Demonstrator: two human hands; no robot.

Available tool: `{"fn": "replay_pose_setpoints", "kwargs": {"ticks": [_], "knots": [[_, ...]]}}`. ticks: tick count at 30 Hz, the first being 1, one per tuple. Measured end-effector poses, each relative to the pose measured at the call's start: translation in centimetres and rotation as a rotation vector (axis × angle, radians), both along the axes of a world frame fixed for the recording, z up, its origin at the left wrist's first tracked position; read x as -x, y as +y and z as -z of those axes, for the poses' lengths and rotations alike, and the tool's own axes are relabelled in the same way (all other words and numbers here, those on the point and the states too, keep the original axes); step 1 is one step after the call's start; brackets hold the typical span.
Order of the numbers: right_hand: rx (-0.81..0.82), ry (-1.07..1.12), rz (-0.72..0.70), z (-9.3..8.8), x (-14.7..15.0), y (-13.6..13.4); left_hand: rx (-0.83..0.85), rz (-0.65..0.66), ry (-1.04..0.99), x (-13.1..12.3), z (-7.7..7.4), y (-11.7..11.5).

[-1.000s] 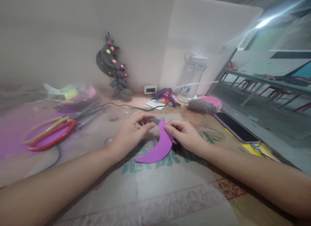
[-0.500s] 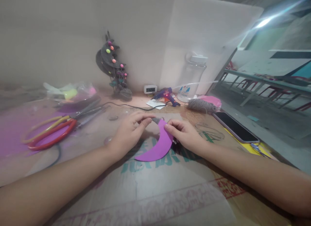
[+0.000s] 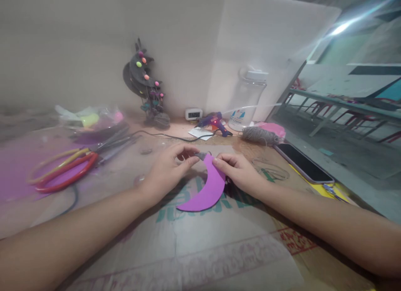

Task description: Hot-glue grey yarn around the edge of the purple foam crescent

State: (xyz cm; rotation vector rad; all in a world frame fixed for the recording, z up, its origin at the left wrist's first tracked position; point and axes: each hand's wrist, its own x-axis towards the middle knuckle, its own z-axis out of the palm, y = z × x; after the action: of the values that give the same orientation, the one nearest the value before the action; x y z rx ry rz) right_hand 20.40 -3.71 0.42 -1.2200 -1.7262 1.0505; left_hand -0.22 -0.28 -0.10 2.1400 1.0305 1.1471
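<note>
Your right hand (image 3: 239, 170) holds the purple crescent (image 3: 208, 191), thumb laid flat on its face near the upper end and fingers curled behind it. The crescent is in the middle of the scene, over the cardboard (image 3: 188, 249), its broad curve bulging to the right and its lower point reaching near and left. At its far end a small gray tip (image 3: 201, 156) shows between your hands. Your left hand (image 3: 171, 170) is narrowed there, thumb and forefinger right at that gray tip; the view is too soft for me to tell whether they actually pinch it.

To your left, scissors (image 3: 67, 174) with one red and one yellow handle lie with their blades pointing far and right, and a purple sheet (image 3: 19, 170) shows around the handles. Farther back on that side is a clear plastic bag (image 3: 90, 117) with bright bits in it.

Along the far side, a dark crescent ornament (image 3: 134, 78) with colored dots stands against the wall. To the right of it come a small white clock (image 3: 193, 114), a glue gun (image 3: 216, 124) with a red light showing, and a clear bottle (image 3: 247, 101). Gray yarn (image 3: 260, 135) lies just nearer than the bottle, and a phone (image 3: 305, 163) rests at the right edge.
</note>
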Motion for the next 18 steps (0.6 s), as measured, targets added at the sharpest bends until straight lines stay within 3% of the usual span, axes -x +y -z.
{"fn": "replay_pose_setpoints", "kwargs": {"ticks": [12, 18], "knots": [[-0.014, -0.029, -0.002, 0.08, 0.04, -0.01, -0.015, -0.020, 0.018, -0.09, -0.15, 0.05], [-0.061, -0.059, 0.007, 0.21, 0.06, 0.02, 0.089, 0.011, -0.037, -0.03, 0.08, 0.22]]}}
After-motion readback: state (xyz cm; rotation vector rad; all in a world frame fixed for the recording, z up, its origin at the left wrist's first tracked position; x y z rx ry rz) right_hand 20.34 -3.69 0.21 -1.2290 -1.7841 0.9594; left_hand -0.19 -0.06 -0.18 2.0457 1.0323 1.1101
